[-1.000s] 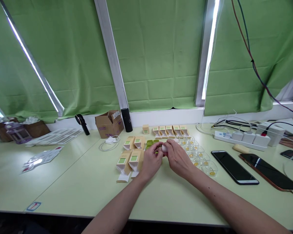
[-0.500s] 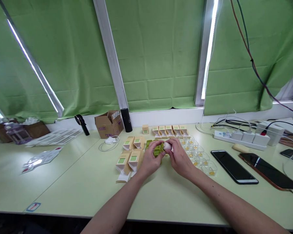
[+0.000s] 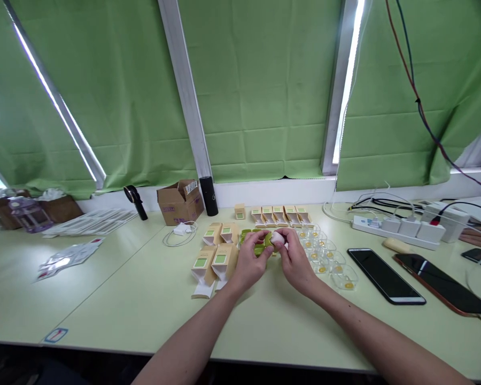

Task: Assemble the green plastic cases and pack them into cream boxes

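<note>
Small white rounded object (image 3: 278,238), pinched between the fingers of left hand (image 3: 249,263) and right hand (image 3: 295,260), held just above green trays (image 3: 253,239) mid-tabletop (image 3: 124,289), kraft boxes (image 3: 214,256) left, apparently mid-fitting, needing steady alignment.

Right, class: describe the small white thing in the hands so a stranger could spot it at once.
On the pale green table, below the middle blind, both hands meet. Between their fingers sits a small white ball, the only white round thing among green trays and tan boxes.
</note>
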### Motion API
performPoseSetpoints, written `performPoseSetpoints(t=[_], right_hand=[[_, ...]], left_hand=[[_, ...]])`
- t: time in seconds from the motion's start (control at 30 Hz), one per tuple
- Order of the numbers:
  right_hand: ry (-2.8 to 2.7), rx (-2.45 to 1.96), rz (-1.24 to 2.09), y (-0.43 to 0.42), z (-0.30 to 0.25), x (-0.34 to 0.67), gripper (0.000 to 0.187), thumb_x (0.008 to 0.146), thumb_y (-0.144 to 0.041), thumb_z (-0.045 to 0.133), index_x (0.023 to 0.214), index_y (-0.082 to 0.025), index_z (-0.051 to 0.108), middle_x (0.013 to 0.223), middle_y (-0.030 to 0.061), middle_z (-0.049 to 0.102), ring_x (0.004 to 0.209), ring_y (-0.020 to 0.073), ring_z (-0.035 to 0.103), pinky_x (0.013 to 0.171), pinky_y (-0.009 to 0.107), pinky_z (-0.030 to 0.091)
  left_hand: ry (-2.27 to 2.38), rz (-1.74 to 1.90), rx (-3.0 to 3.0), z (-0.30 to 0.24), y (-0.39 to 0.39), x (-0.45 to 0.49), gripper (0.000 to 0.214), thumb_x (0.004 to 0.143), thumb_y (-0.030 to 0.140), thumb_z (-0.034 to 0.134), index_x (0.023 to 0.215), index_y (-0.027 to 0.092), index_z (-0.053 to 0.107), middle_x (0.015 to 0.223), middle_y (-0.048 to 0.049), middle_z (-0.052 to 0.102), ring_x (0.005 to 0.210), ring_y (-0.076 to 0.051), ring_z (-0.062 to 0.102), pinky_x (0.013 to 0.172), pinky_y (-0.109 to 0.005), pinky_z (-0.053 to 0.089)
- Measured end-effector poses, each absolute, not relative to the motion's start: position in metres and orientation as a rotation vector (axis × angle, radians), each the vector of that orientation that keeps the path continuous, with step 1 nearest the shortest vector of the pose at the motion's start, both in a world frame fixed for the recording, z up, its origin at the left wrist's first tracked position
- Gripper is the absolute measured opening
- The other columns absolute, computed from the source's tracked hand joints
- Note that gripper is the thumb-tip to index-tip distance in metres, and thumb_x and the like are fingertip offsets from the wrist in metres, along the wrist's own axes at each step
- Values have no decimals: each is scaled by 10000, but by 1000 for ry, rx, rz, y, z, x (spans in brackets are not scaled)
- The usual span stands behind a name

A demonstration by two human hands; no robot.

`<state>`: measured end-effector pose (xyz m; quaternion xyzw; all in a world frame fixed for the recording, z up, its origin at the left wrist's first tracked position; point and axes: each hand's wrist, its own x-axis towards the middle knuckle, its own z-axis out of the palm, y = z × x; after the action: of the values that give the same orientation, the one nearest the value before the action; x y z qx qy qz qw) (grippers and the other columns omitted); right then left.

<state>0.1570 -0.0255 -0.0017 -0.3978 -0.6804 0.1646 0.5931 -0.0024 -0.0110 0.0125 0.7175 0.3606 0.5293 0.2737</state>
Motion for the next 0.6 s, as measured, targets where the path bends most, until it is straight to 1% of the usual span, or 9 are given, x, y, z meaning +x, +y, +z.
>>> performPoseSetpoints(t=[0.13, 0.17, 0.23, 0.33, 0.4, 0.43, 0.6], right_hand=[[-1418, -947, 490, -22, 3, 162, 371, 1066, -576, 454, 1197, -243, 552, 1116, 97, 647, 993, 254, 627, 870, 433, 547], [-1341, -956, 526, -19, 5, 166, 398, 1052, -607, 471, 1194, -246, 557, 1084, 88, 663, 962, 251, 636, 843, 424, 550], [-1152, -938, 616, -12, 9, 176, 444, 1011, -665, 522, 1172, -255, 578, 949, 55, 681, 885, 244, 652, 786, 403, 558], [-997, -734, 877, -1, 13, 188, 475, 909, -717, 656, 974, -247, 632, 819, 36, 682, 808, 234, 667, 774, 407, 576], [-940, -614, 1039, 3, 13, 190, 467, 850, -693, 740, 911, -238, 653, 823, 46, 697, 804, 242, 684, 771, 430, 588], [-925, -579, 1102, 4, 12, 190, 458, 836, -676, 761, 914, -235, 668, 849, 56, 710, 816, 250, 695, 769, 442, 592], [-943, -539, 1259, 1, 12, 188, 404, 863, -624, 744, 992, -242, 716, 1013, 91, 760, 941, 281, 734, 796, 470, 604]], left_hand=[[998, 1453, 1932, 12, -10, -6, 374, 926, 346, 722, 1272, 207, 704, 1209, -124, 673, 1055, -248, 671, 992, -447, 579], [1010, 1464, 1925, 12, -9, -7, 367, 924, 348, 726, 1261, 204, 709, 1195, -123, 677, 1038, -246, 673, 983, -448, 583], [1022, 1481, 1899, 11, -6, -10, 352, 925, 361, 732, 1239, 202, 718, 1173, -120, 687, 1022, -242, 676, 974, -447, 589], [999, 1513, 1851, 9, -4, -10, 361, 939, 381, 722, 1256, 209, 711, 1178, -117, 689, 1060, -241, 676, 994, -438, 585], [998, 1531, 1823, 8, -4, -9, 386, 950, 392, 710, 1291, 212, 695, 1196, -119, 684, 1105, -244, 671, 1013, -428, 576], [1006, 1536, 1804, 8, -4, -8, 403, 953, 398, 706, 1310, 213, 683, 1211, -122, 680, 1126, -248, 668, 1018, -424, 572], [1013, 1568, 1677, 7, -1, -8, 456, 962, 435, 698, 1349, 201, 636, 1334, -141, 652, 1212, -264, 655, 1053, -427, 554]])
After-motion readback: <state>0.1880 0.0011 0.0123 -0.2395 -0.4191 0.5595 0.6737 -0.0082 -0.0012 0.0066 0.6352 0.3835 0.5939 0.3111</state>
